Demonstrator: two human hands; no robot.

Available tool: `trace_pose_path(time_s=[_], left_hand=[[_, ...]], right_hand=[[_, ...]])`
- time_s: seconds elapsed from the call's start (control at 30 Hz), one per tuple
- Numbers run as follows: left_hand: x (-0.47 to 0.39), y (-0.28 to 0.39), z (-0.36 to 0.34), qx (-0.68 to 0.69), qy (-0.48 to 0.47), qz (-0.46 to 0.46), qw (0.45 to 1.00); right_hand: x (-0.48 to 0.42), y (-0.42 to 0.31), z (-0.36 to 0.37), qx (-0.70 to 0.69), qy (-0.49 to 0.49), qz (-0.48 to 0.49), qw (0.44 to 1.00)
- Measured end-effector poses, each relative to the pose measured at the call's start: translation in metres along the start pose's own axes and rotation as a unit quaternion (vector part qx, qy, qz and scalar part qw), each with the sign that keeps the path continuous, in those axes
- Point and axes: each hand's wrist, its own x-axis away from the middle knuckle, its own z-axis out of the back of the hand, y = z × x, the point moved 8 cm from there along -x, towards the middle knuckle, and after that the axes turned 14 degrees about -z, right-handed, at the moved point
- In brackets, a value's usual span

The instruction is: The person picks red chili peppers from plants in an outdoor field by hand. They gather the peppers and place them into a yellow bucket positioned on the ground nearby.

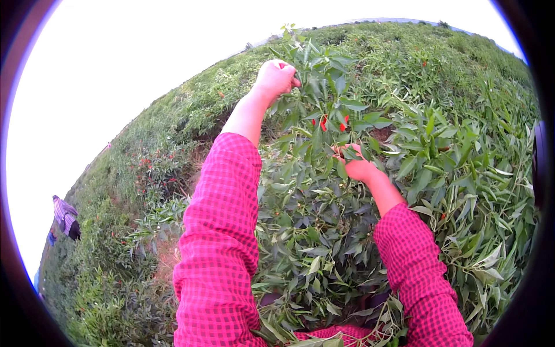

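A chilli plant [318, 99] rises in front of me, with green pods near its top and several red chillies [324, 123] lower among the leaves. My left hand [277, 80] is raised at the plant's upper left side. Its fingers are curled and the fingertips meet the upper stem and leaves, apparently pinching them. A small reddish patch shows in that fist; I cannot tell what it is. Lower down, just below the red chillies, my right hand [357, 167] reaches into the foliage. Leaves cover part of its fingers, so its grip is hidden.
Dense chilli bushes spread all around, with green pods [432, 145] at right and a bush with red chillies [145, 167] at left. Cut or bent leafy stems [381, 329] lie against my body. A person in a striped top [65, 217] stands far left, near another distant figure [51, 237].
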Motion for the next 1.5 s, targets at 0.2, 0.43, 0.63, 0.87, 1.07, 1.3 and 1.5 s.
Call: trace_pose_path(time_s=[0.2, 0.43, 0.63, 0.87, 1.07, 1.3, 1.5], left_hand=[[0.007, 0.019, 0.0, -0.268, -0.089, -0.109, 0.953], [0.016, 0.005, -0.014, -0.335, -0.19, 0.037, 0.922], [0.013, -0.012, -0.007, -0.15, -0.117, 0.034, 0.981], [0.023, -0.006, -0.004, -0.108, -0.121, 0.114, 0.98], [0.036, 0.006, -0.001, -0.151, -0.139, 0.19, 0.96], [0.042, -0.009, -0.009, -0.053, -0.108, 0.246, 0.962], [0.04, 0.003, -0.01, 0.122, -0.071, 0.221, 0.965]], right_hand=[[0.001, -0.01, -0.007, 0.21, 0.013, 0.064, 0.975], [-0.008, 0.006, -0.024, 0.412, 0.085, 0.136, 0.897], [0.008, -0.022, -0.011, 0.299, -0.031, 0.081, 0.95], [0.017, -0.029, 0.005, 0.217, -0.013, 0.037, 0.975], [0.022, -0.029, 0.009, 0.299, 0.106, 0.15, 0.936], [0.006, 0.0, 0.002, 0.135, 0.002, 0.007, 0.991], [0.013, -0.024, 0.007, 0.309, 0.001, 0.069, 0.949]])
